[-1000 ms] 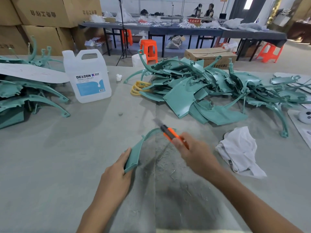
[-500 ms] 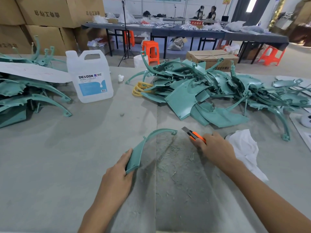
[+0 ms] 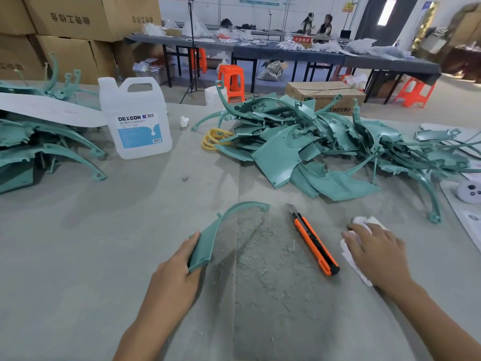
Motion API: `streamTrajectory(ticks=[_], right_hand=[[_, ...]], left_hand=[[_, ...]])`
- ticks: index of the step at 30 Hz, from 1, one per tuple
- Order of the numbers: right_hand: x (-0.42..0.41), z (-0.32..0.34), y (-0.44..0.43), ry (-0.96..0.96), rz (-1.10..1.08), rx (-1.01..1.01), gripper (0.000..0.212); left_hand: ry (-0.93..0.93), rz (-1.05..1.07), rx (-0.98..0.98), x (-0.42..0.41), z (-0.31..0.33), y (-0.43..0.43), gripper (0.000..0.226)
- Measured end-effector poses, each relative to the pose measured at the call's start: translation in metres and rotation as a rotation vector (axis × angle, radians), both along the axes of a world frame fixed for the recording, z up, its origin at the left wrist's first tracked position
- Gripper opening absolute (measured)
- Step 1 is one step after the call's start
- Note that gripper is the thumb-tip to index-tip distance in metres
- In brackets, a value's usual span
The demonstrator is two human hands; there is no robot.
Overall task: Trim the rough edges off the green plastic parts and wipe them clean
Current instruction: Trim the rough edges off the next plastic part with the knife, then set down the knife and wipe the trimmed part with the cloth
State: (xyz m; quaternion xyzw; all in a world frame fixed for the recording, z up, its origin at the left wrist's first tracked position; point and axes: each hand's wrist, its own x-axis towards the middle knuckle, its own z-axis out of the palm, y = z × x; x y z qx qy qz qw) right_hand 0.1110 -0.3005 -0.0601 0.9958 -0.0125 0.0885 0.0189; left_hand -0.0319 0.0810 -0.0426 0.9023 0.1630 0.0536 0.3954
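Observation:
My left hand grips the wide lower end of a curved green plastic part, which lies on the grey table cover with its thin arc pointing up and right. An orange utility knife lies loose on the table between my hands, blade out and pointing away from me. My right hand rests on top of a crumpled white cloth, with its fingers laid over the cloth. Green shavings are scattered around the part.
A large pile of green plastic parts fills the back right, and another stack sits at the left. A white DEXCON jug stands at the back left. Yellow rings lie by the pile. Paper sheets edge the right side.
My right hand has set the orange knife down on the table and moved right onto the white cloth. My left hand still holds the curved green part in the same place.

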Motion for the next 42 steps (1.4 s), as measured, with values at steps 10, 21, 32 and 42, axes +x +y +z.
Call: streamTrajectory(ticks=[10, 21, 32, 42], right_hand=[[-0.045, 0.101, 0.154, -0.356, 0.456, 0.909, 0.034], [0.067, 0.093, 0.140, -0.295, 0.234, 0.360, 0.035], [-0.048, 0.132, 0.234, -0.389, 0.686, 1.122, 0.026], [-0.085, 0.087, 0.261, -0.211, 0.643, 1.062, 0.030]], left_hand=[[-0.153, -0.100, -0.016, -0.009, 0.022, -0.025, 0.068], [-0.356, 0.111, -0.387, -0.074, 0.049, -0.006, 0.026], [-0.257, -0.155, -1.031, -0.037, 0.052, -0.039, 0.048], [-0.306, -0.120, -1.269, -0.017, 0.070, -0.049, 0.087]])
